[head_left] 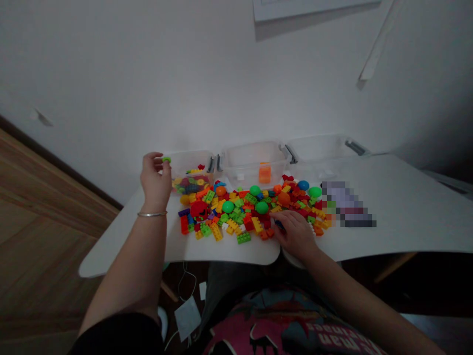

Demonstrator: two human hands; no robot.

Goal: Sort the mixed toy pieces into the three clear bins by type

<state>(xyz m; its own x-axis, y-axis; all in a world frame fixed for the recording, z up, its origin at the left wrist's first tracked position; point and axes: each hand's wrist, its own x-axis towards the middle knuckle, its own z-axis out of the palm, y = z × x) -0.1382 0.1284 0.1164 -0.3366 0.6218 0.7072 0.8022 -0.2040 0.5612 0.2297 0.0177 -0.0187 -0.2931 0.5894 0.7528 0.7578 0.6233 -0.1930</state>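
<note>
My left hand (155, 177) is raised beside the left clear plastic box (185, 161) and pinches a small green round piece (166, 159) at the box's near left corner. That box holds several mixed pieces. My right hand (293, 230) lies on the white table (399, 207) at the near right edge of a pile of colourful building bricks (240, 207), fingers curled over a dark piece (279, 225). A silver bangle (152, 214) circles my left wrist.
A middle clear box (254, 157) holds an orange brick (264, 173). A third clear box (325, 148) stands to the right of it against the wall. Green, orange and blue balls lie among the bricks. Cables and a white adapter (187, 315) lie on the floor below.
</note>
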